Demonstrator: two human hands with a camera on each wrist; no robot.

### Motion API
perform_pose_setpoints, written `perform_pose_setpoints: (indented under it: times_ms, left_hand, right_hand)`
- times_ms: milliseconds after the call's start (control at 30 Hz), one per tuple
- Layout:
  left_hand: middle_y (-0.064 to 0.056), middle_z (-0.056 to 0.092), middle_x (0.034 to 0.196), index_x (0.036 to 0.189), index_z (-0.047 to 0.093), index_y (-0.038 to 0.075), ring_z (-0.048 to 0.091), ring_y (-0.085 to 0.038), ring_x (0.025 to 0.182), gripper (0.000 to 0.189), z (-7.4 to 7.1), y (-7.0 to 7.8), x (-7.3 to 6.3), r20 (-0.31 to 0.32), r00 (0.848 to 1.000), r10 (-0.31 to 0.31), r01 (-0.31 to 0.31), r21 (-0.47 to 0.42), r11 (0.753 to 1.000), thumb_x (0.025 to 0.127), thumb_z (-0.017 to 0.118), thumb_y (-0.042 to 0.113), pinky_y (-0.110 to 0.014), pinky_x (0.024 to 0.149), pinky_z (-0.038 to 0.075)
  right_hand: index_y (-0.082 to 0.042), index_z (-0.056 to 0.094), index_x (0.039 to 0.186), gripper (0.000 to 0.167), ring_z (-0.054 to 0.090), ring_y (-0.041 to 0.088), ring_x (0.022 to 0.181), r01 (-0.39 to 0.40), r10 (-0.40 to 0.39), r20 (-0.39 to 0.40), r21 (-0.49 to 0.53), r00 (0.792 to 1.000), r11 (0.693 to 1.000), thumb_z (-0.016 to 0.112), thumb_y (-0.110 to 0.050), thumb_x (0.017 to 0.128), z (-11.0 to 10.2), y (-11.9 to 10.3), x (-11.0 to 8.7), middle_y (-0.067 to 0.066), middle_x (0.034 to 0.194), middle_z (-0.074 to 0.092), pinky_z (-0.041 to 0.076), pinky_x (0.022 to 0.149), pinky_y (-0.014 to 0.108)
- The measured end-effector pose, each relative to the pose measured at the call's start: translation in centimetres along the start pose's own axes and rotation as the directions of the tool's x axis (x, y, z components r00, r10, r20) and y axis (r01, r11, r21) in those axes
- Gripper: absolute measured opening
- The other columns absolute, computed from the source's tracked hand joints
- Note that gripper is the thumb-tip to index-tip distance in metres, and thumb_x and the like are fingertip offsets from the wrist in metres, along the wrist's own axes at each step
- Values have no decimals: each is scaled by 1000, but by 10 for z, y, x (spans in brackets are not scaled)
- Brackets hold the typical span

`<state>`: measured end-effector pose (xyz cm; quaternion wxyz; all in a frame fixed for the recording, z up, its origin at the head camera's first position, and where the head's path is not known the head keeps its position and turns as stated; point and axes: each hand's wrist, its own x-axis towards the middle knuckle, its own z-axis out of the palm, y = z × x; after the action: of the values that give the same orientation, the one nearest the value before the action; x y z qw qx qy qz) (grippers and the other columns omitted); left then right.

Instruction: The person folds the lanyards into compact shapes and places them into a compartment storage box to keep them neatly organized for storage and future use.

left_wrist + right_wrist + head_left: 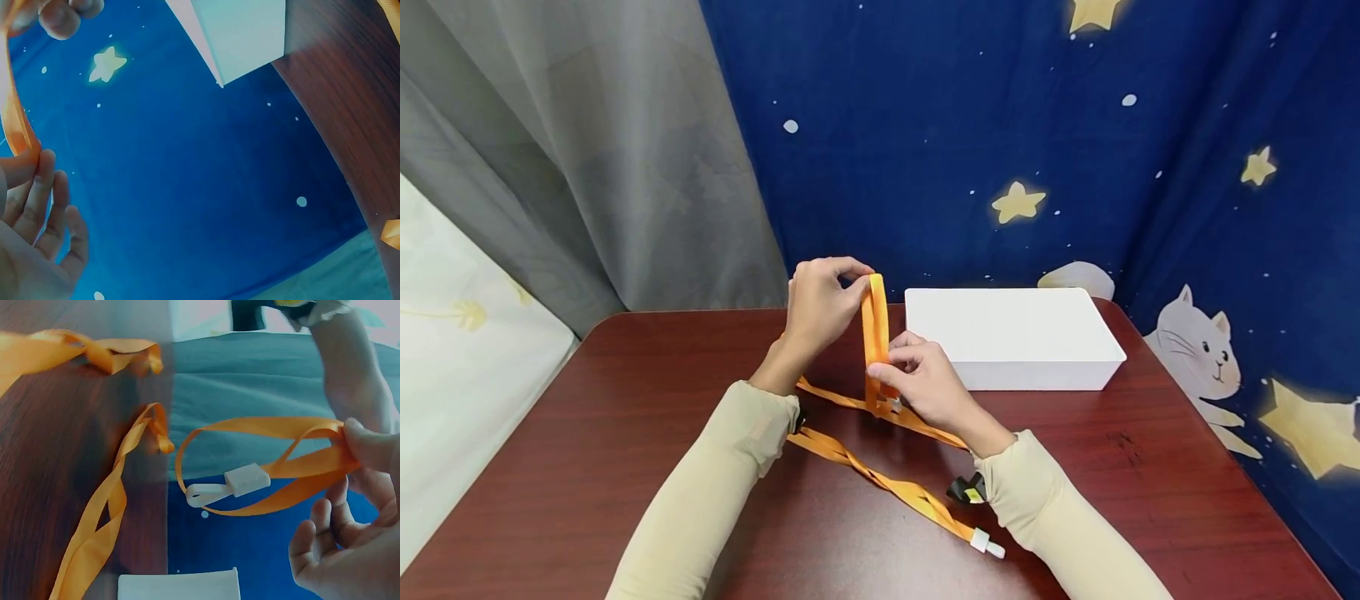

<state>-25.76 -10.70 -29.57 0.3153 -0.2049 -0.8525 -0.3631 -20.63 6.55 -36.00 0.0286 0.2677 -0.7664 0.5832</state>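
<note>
An orange lanyard [876, 321] is held upright in folded loops above the table. My left hand [822, 304] pinches its top fold between thumb and fingertips. Lower down, my right hand [931, 387] pinches the same strap between thumb and index finger. In the right wrist view, a white plastic clip [247, 480] hangs among the strap's loops, out past the right fingers. The left wrist view shows my left hand [47, 219] on a bend of the strap, its other fingers loosely bent. A second orange lanyard [910, 493] lies twisted on the table, a white clip [987, 543] at its right end.
Another orange strap [835, 398] runs across the table behind the wrists, partly hidden by the hands. A white box [1007, 325] stands at the back right of the dark red wooden table [647, 400]. Behind the table hang grey and blue star-patterned curtains [925, 150].
</note>
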Motion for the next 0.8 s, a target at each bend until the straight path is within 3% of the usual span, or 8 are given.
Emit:
perform_pose_setpoints:
  times_ms: [200, 433, 567, 800]
  left_hand:
    - [-2, 75, 82, 91, 79, 8, 45, -16, 45, 7, -1, -2, 1, 23, 996, -88, 88, -26, 996, 89, 73, 12, -31, 42, 37]
    - [-1, 74, 82, 97, 78, 11, 60, -16, 66, 12, 0, -3, 2, 66, 982, -175, 179, -69, 981, 87, 72, 8, -31, 49, 44]
    - [-3, 74, 84, 101, 77, 11, 65, -17, 77, 15, 1, -6, 0, 99, 978, -185, 193, -77, 978, 88, 71, 5, -29, 54, 50]
    - [-3, 74, 85, 102, 77, 10, 66, -18, 77, 16, 2, -10, -3, 107, 981, -163, 170, -63, 983, 88, 72, 6, -32, 59, 53]
  right_hand:
    - [5, 76, 93, 14, 52, 25, 82, -53, 41, 67, 183, 997, 982, 69, -6, 93, -9, -7, -2, 11, 88, 56, 48, 58, 25]
    - [12, 72, 100, 19, 58, 22, 87, -69, 48, 76, 310, 996, 948, 66, -5, 95, -13, -11, -6, 13, 98, 56, 54, 66, 26]
    - [13, 71, 102, 21, 60, 20, 85, -76, 61, 59, 313, 996, 947, 65, -5, 96, -14, -14, -7, 12, 102, 55, 55, 68, 26]
    - [12, 71, 103, 21, 61, 22, 82, -78, 70, 35, 309, 997, 948, 65, -6, 96, -16, -16, -9, 13, 102, 54, 58, 67, 28]
